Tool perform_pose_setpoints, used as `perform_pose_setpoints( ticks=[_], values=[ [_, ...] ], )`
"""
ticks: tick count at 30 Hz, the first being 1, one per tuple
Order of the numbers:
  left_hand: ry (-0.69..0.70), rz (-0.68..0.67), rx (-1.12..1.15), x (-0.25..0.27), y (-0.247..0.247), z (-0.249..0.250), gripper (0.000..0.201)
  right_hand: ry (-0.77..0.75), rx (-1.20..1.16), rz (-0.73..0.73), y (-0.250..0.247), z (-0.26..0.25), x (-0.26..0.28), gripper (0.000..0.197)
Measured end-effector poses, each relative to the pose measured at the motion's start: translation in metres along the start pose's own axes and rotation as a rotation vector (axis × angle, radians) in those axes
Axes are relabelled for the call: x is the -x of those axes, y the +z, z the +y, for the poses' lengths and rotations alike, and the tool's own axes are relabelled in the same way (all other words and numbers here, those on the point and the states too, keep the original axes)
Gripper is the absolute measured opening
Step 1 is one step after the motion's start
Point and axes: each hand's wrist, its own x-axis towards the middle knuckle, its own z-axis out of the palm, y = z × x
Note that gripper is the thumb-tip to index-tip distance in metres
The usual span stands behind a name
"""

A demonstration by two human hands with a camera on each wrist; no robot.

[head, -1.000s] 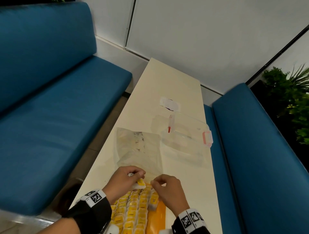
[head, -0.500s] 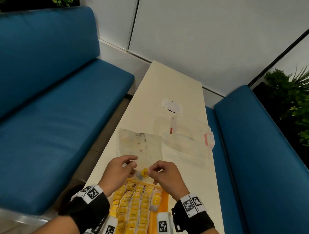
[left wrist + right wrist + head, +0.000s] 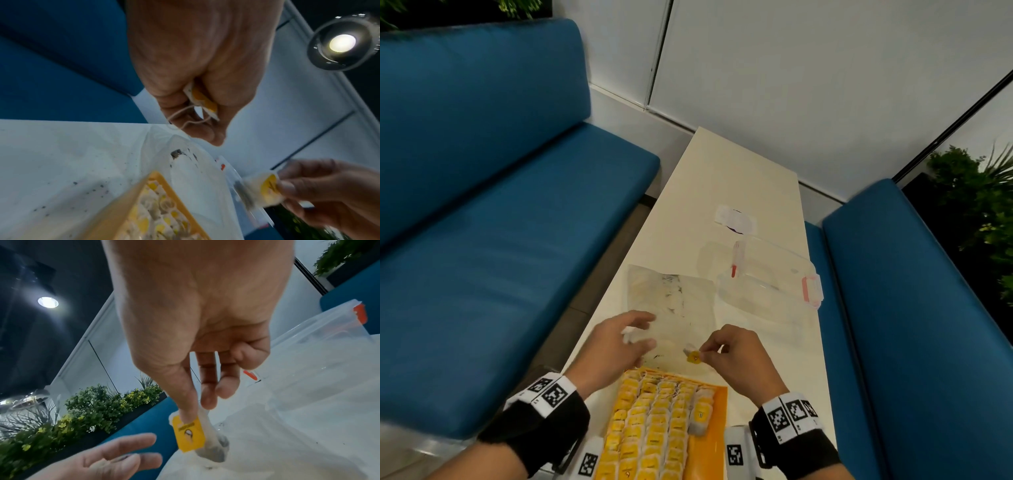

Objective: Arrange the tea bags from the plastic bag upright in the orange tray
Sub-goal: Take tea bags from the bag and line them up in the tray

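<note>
The orange tray [image 3: 717, 428] at the table's near edge holds rows of upright yellow-tagged tea bags [image 3: 650, 425]. Just beyond it lies the nearly flat clear plastic bag [image 3: 674, 301]. My right hand [image 3: 709, 349] pinches a tea bag [image 3: 692, 356] by its top between thumb and forefinger, above the bag's near end; its yellow tag [image 3: 189, 434] faces the right wrist camera. My left hand [image 3: 626, 339] hovers over the bag's left corner. In the left wrist view a second tea bag [image 3: 202, 99] with a loose string sits tucked in its curled fingers.
A clear lidded container [image 3: 767, 277] with red latches stands right of the plastic bag. A small white wrapper [image 3: 734, 219] lies farther up the narrow cream table [image 3: 736, 171]. Blue benches [image 3: 517, 222] flank both sides.
The hands, which met at one tea bag over the tray's far end, have parted. The left has drifted left over the bag, and the right keeps the tagged tea bag.
</note>
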Motion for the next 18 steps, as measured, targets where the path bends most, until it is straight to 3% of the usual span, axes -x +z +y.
perform_pose_setpoints(
  ticks=[2, 4, 8, 14, 18],
  values=[
    [0.05, -0.169, -0.069, 0.003, 0.014, 0.008, 0.052, -0.035, -0.043, -0.022, 0.001, 0.0, 0.005, 0.016],
    [0.076, -0.255, -0.115, 0.006, 0.028, 0.013, 0.048, -0.056, -0.096, -0.015, 0.001, 0.0, 0.009, 0.021],
    [0.084, -0.256, -0.159, 0.008, 0.045, 0.014, 0.009, -0.069, -0.112, 0.018, 0.002, 0.006, 0.017, 0.019],
    [0.073, -0.338, -0.198, 0.009, 0.06, 0.006, 0.009, -0.068, -0.007, 0.015, 0.003, 0.024, 0.027, 0.016],
    [0.03, -0.266, -0.26, 0.002, 0.059, -0.006, 0.018, -0.038, 0.152, -0.054, 0.005, 0.041, 0.034, 0.014]
  ],
)
